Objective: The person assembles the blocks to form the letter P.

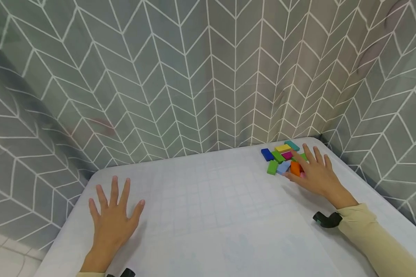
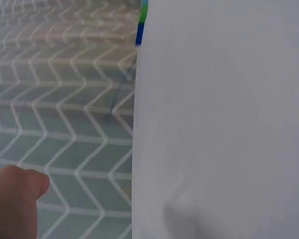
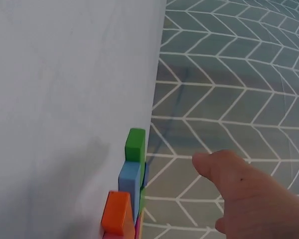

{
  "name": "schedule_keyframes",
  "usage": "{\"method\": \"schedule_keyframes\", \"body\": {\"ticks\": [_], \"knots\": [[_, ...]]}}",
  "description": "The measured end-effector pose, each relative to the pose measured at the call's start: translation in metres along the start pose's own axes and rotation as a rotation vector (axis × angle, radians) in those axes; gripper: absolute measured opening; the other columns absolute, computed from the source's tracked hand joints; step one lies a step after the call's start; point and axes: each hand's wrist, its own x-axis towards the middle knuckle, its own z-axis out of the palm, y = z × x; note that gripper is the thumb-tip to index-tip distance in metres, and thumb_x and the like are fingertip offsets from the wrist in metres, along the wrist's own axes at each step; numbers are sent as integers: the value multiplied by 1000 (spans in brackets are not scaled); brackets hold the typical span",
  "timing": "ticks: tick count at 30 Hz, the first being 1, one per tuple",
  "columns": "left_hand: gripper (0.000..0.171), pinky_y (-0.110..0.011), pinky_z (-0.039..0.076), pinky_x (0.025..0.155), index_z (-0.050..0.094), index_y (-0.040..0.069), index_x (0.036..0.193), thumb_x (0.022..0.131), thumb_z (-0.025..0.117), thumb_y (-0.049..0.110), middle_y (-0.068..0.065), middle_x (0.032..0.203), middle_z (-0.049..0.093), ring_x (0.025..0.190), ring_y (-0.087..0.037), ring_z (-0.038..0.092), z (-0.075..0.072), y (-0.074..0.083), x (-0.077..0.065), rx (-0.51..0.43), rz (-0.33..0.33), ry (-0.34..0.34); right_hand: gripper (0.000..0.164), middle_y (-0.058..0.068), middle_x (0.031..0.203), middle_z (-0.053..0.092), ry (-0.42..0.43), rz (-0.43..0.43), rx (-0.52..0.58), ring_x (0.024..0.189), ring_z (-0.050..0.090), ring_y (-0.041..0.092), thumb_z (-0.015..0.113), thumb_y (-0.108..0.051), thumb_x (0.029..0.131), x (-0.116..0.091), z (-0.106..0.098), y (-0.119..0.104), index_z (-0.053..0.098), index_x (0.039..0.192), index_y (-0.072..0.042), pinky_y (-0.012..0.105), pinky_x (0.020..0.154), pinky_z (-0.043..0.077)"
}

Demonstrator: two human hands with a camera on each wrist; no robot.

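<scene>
At the table's far right corner lies a loose cluster of coloured rectangular blocks. Among them are a dark blue block (image 1: 267, 154), a yellow block (image 1: 282, 147), a teal block (image 1: 292, 145), a light blue block (image 1: 283, 167) and an orange block (image 1: 295, 168). My right hand (image 1: 317, 177) hovers over the cluster's right side, fingers spread, hiding some blocks. In the right wrist view its thumb (image 3: 229, 174) shows beside a green block (image 3: 136, 144). My left hand (image 1: 112, 225) is spread over the left of the table, far from the blocks, holding nothing.
A white cloth covers the table (image 1: 208, 200), with faint grid creases. Grey curtains (image 1: 201, 77) with white chevron lines rise behind it and on both sides. A black strap piece (image 1: 327, 219) sits at my right wrist, by the pale yellow sleeve (image 1: 374, 238).
</scene>
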Motion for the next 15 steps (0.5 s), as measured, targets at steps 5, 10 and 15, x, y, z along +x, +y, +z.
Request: {"method": "schedule_keyframes", "body": {"ticks": [5, 10, 15], "knots": [[82, -72, -9, 116, 25, 15, 167, 102, 55, 55, -13, 173, 3, 153, -43, -17, 16, 44, 10, -42, 118, 11, 96, 35, 161, 25, -31, -8, 30, 144, 17, 63, 73, -56, 91, -4, -7, 10, 35, 159, 1, 80, 111, 11], [81, -68, -5, 118, 29, 16, 166, 102, 52, 59, -12, 172, 14, 155, -42, -7, 42, 113, 26, -101, 268, -26, 90, 35, 156, 36, -110, -6, 26, 137, 31, 63, 78, -52, 89, 0, 4, 18, 44, 154, -1, 82, 97, 35], [79, -65, -1, 120, 26, 20, 167, 103, 46, 62, -8, 172, 15, 156, -39, -3, 76, 190, 33, -140, 412, -125, 76, 33, 153, 42, -136, -44, 21, 136, 35, 60, 76, -45, 93, 2, 18, 27, 52, 150, 0, 80, 100, 35]]}}
